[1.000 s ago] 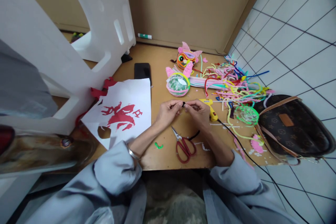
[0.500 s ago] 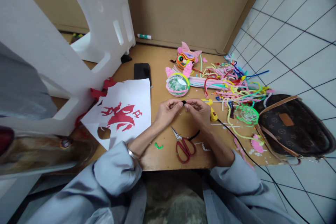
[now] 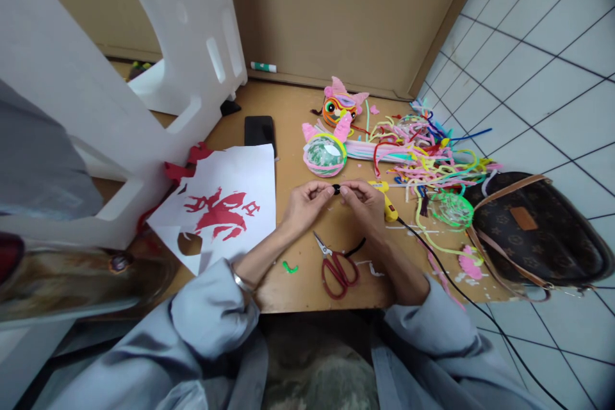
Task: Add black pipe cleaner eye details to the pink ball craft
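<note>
Between my fingertips is a small black fuzzy-looking piece (image 3: pixel 337 189), perhaps pipe cleaner. My left hand (image 3: pixel 307 204) pinches its left side and my right hand (image 3: pixel 362 202) its right side. Just beyond them sits a green ball-shaped craft (image 3: pixel 325 155) with pink ears and a yellow and pink rim. Red-handled scissors (image 3: pixel 336 269) lie on the table below my hands, tips pointing up and left, beside a black strip (image 3: pixel 355 248). A yellow glue gun (image 3: pixel 390 208) lies partly hidden behind my right hand.
Many coloured pipe cleaners (image 3: pixel 423 147) are heaped at the right, near a brown handbag (image 3: pixel 542 230). An orange animal-face craft (image 3: pixel 339 106) stands at the back. At the left are white paper (image 3: pixel 262 205) with red cut-outs and a black phone (image 3: pixel 259 131). The glue gun's black cord (image 3: pixel 461 291) runs off right.
My hands stay almost in place. The fingers have shifted slightly on the black piece, and a little more of it shows between them.
</note>
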### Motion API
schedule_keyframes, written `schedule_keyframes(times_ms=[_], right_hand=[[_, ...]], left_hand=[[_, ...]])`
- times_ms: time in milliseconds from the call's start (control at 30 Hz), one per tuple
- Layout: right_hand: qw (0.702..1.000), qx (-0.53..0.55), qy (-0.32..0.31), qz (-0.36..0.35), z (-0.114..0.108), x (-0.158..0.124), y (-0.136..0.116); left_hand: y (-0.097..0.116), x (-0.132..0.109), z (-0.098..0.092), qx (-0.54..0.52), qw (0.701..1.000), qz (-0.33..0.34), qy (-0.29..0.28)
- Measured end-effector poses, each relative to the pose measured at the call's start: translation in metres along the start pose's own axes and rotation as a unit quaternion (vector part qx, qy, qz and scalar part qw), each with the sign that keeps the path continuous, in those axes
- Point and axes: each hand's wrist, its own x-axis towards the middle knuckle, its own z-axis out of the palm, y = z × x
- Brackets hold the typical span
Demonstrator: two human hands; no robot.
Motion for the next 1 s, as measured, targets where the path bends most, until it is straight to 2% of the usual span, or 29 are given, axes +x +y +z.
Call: schedule_keyframes(times_ms=[167, 333, 433, 600, 767, 900, 1000], right_hand=[[1.0, -0.019, 0.001, -0.005, -0.0001, -0.0003, 0.0005], [0.999, -0.035, -0.024, 0.016, 0.0017, -0.0015, -0.0021], [0.998, -0.062, -0.023, 0.0, 0.0038, -0.0024, -0.001], [0.998, -0.059, -0.024, 0.006, 0.0037, -0.002, -0.0013], [0.999, -0.029, -0.001, -0.022, -0.0019, 0.0002, -0.0056], [1.0, -0.025, -0.003, -0.006, -0.0012, 0.0, -0.0042], [1.0, -0.025, -0.007, 0.014, 0.0019, -0.0009, -0.0021]], left_hand=[[0.0, -0.0009, 0.0003, 0.015, 1.0, 0.001, -0.006], [-0.0019, -0.0026, -0.0001, 0.051, 0.998, 0.015, -0.021], [-0.0034, -0.0034, 0.0007, 0.055, 0.998, 0.026, -0.031], [-0.001, -0.0034, 0.0019, 0.031, 0.999, 0.021, -0.017], [0.0038, -0.0018, 0.0002, 0.009, 1.0, -0.002, 0.002], [0.0031, -0.0008, -0.0008, 0.008, 1.0, 0.003, 0.019], [-0.0007, -0.0004, -0.0005, 0.008, 1.0, 0.0, 0.012]])
